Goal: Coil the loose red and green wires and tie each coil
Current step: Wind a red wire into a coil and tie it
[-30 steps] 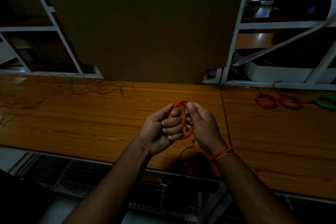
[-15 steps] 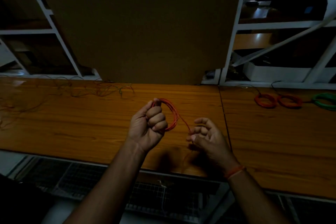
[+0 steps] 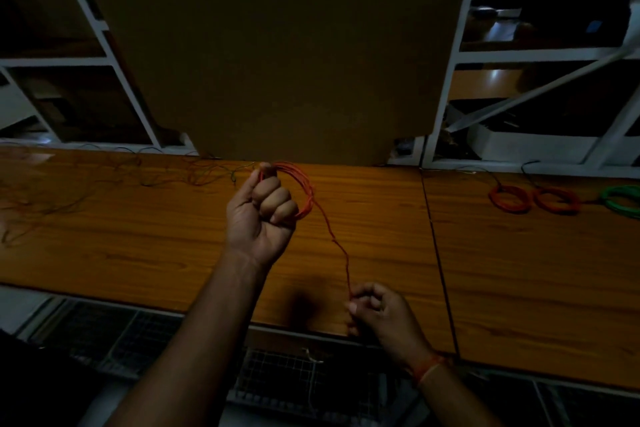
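My left hand point(image 3: 261, 215) grips a red wire coil point(image 3: 302, 188), held up above the wooden table point(image 3: 138, 239). From the coil a single red strand point(image 3: 337, 246) runs down and to the right. My right hand point(image 3: 379, 314) pinches the end of that strand near the table's front edge. Loose red and green wires point(image 3: 114, 173) lie tangled on the far left of the table. At the far right lie two finished red coils point(image 3: 510, 198) point(image 3: 557, 200) and a green coil point(image 3: 621, 199).
A large brown board point(image 3: 277, 55) stands upright behind the table. White shelf frames point(image 3: 104, 31) flank it on both sides. A wire mesh rack point(image 3: 287, 378) sits below the table's front edge. A seam point(image 3: 438, 253) splits the tabletop right of my hands.
My hands have drawn apart. The left hand lifted the red coil up and away, and the right hand slid down along the strand toward the table's front edge, pulling it taut.
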Motion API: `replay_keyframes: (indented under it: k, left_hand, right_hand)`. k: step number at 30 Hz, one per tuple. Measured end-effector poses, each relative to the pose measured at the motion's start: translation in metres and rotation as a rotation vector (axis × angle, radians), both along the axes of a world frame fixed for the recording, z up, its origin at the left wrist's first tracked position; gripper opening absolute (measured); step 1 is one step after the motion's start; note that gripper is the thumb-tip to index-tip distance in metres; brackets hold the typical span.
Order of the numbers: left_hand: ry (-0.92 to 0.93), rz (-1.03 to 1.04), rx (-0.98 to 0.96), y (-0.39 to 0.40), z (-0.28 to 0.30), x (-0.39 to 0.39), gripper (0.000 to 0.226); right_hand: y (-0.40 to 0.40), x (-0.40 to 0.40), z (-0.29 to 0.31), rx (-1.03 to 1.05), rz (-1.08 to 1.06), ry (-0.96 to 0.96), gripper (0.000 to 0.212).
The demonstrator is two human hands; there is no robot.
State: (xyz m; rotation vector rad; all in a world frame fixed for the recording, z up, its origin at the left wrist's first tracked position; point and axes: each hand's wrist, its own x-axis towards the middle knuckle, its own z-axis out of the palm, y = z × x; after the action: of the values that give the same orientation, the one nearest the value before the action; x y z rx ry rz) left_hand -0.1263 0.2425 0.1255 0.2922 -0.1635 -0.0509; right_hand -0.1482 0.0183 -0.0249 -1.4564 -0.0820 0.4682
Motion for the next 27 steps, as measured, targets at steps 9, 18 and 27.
replay_keyframes:
  k: [9, 18, 27]
  left_hand:
    - [0.163, 0.427, 0.712, -0.003, -0.015, 0.0, 0.027]
    - [-0.017, 0.163, 1.182, -0.031, -0.032, -0.012, 0.032]
    - [0.003, -0.152, 0.829, -0.033, -0.039, -0.015, 0.027]
  right_hand:
    - [-0.008, -0.011, 0.077, -0.404, 0.074, -0.779, 0.012]
    - [0.007, 0.022, 0.141, -0.139, 0.021, -0.87, 0.014]
    - [0.025, 0.049, 0.127, 0.001, -0.206, -0.699, 0.008]
